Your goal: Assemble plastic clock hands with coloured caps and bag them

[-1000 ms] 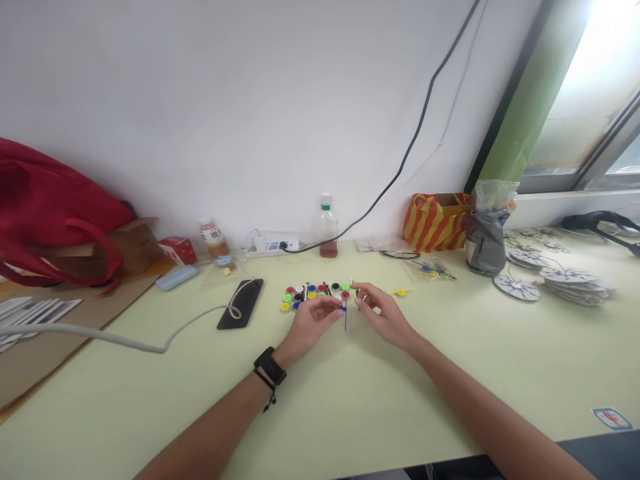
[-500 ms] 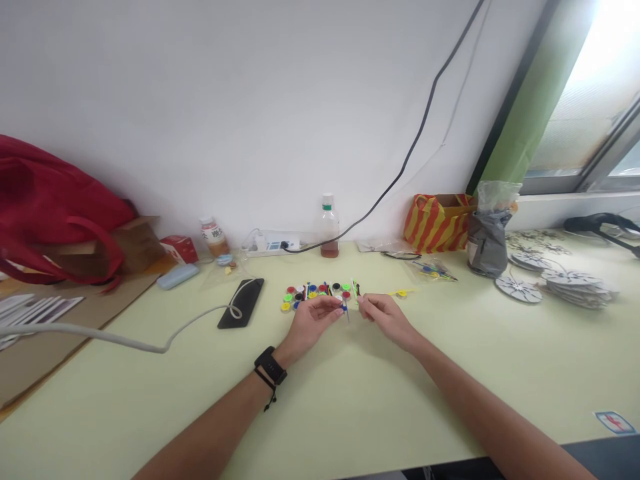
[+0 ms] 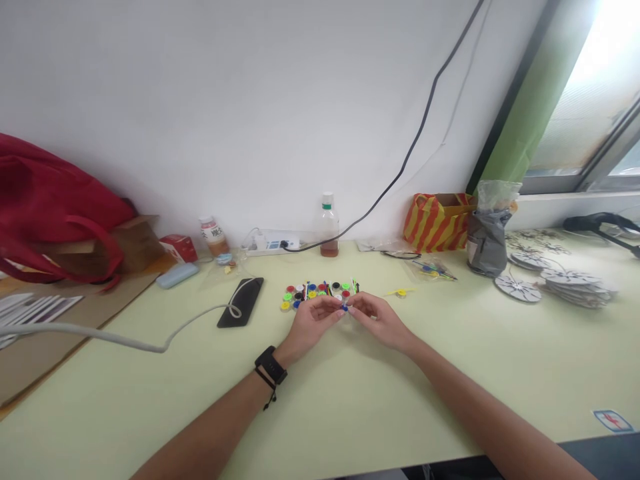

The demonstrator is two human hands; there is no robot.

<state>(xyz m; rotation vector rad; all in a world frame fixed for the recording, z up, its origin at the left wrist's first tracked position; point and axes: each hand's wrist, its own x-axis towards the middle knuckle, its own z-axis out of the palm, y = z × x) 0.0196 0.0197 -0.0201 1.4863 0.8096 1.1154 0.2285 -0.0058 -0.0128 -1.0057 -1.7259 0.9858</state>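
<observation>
One small blue piece (image 3: 345, 308) held at a pale green worktop (image 3: 345, 407)

My left hand (image 3: 311, 323) grasps the small blue piece between thumb and fingers, on the near side of a spread of coloured discs (image 3: 312, 295). My right hand (image 3: 379, 323) meets it from the opposite side, its fingers bent and its thumb tip right beside the piece; whether that hand grips it too, I cannot tell. A black watch (image 3: 271, 365) and a thin dark bracelet circle my left wrist. Red, yellow, green, blue, black and white show among the discs, with slim sticks (image 3: 329, 289) lying between them. A yellow disc on a stick (image 3: 401, 293) rests by itself, to the right of the group.

To the left lies a flat black device (image 3: 245, 303), a pale cable (image 3: 150, 347) looping over it. Behind, against the white wall, stand a green-labelled bottle (image 3: 329, 227) of amber liquid and a power strip (image 3: 273, 245). A red-and-yellow striped bag (image 3: 435, 223) and a grey bag (image 3: 487, 247) sit farther right, near stacked pale discs (image 3: 575, 287). A red backpack (image 3: 55, 200) fills the far left.
</observation>
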